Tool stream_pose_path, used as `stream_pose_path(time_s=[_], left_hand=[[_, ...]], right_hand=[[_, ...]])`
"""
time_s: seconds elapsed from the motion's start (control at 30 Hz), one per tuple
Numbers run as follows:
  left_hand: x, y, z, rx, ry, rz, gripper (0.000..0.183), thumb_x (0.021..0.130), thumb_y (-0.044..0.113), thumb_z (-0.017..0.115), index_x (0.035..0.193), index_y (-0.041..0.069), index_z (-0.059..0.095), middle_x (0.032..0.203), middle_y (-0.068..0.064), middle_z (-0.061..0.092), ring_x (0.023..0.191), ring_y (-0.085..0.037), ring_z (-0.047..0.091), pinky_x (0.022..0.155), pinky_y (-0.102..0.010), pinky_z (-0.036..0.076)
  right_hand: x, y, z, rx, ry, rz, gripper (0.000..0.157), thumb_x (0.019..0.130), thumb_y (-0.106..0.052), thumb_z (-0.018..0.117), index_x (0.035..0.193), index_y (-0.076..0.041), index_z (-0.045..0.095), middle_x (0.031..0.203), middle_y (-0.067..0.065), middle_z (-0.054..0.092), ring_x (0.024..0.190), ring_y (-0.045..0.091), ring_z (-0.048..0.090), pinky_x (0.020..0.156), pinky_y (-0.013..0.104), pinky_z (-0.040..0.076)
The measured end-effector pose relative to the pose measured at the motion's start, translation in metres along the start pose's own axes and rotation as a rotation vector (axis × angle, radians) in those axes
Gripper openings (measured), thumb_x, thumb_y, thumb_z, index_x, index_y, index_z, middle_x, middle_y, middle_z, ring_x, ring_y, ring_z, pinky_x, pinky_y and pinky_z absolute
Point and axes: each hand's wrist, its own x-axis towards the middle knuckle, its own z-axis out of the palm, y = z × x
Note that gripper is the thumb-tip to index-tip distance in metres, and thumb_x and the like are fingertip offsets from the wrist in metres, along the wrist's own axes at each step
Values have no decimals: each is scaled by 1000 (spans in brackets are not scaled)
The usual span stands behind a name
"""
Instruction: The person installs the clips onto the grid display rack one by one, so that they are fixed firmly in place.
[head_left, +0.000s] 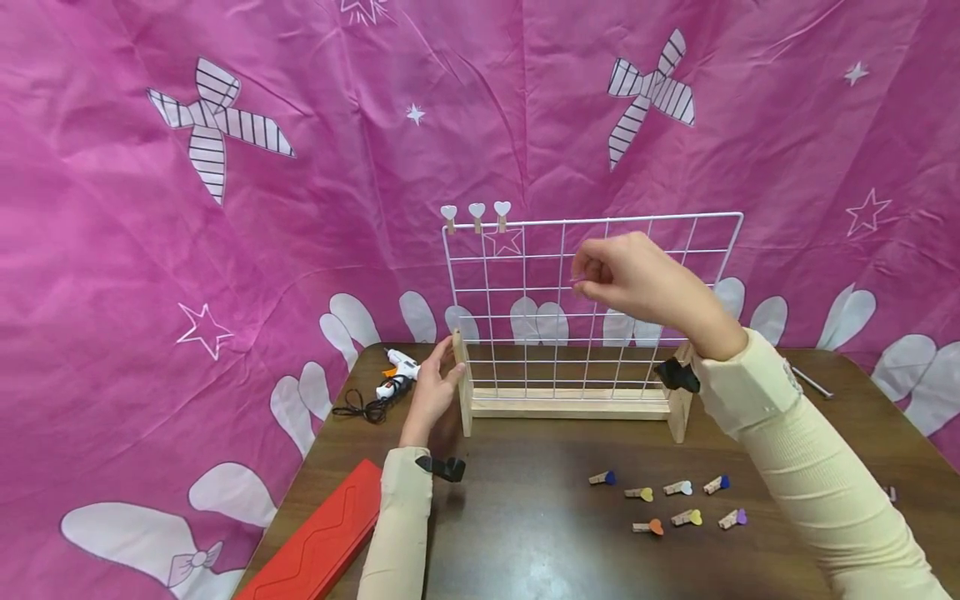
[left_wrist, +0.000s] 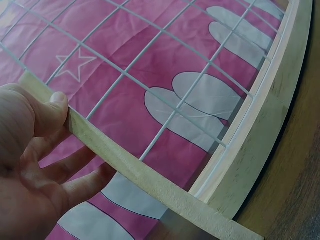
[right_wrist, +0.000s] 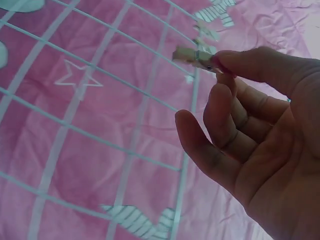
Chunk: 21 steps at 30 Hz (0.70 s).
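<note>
A white wire grid (head_left: 564,222) stands upright in a wooden stand (head_left: 570,410). Thumb on one face and fingers on the other, my left hand (head_left: 435,390) holds the stand's left side post (left_wrist: 135,169). My right hand (head_left: 637,277) is raised before the grid's upper right half. In the right wrist view, its thumb and finger pinch a small wooden clothespin (right_wrist: 194,56) by a reddish-pink end, partly hidden by the thumb. The clothespin appears apart from the wires. Several white-heart clothespins (head_left: 477,213) sit along the grid's top wire at the left.
Loose clothespins with coloured hearts (head_left: 686,517) lie on the brown table (head_left: 525,525) at front right. A white glue gun (head_left: 402,365) with a black cord is at back left, a red box (head_left: 322,533) at front left. Behind hangs a pink curtain (head_left: 480,150).
</note>
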Motion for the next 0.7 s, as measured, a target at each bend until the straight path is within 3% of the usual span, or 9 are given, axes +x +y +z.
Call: stream_pose_path(time_s=[0.2, 0.37, 0.7], left_hand=[[1, -2, -3, -5, -2, -13, 51, 88, -8, 54, 136, -6, 37, 131, -25, 48, 119, -37, 47, 100, -44, 39], [1, -3, -3, -5, -13, 3, 50, 88, -8, 53, 136, -5, 38, 130, -25, 48, 120, -36, 46, 101, -43, 38], [0, -1, -1, -1, -10, 0, 50, 88, -7, 53, 136, -6, 38, 129, -26, 49, 119, -36, 47, 100, -44, 39]], right_hand=[[34, -6, -16, -38, 76, -40, 2, 85, -7, 63, 86, -5, 62, 72, 0, 58, 62, 15, 49, 57, 29, 41], [56, -7, -22, -83, 67, 18, 3, 87, -10, 61, 85, -9, 59, 81, 2, 53, 72, 17, 48, 63, 31, 38], [87, -6, -25, -142, 49, 123, 17, 81, -1, 47, 81, -12, 60, 84, 0, 53, 75, 18, 48, 58, 34, 38]])
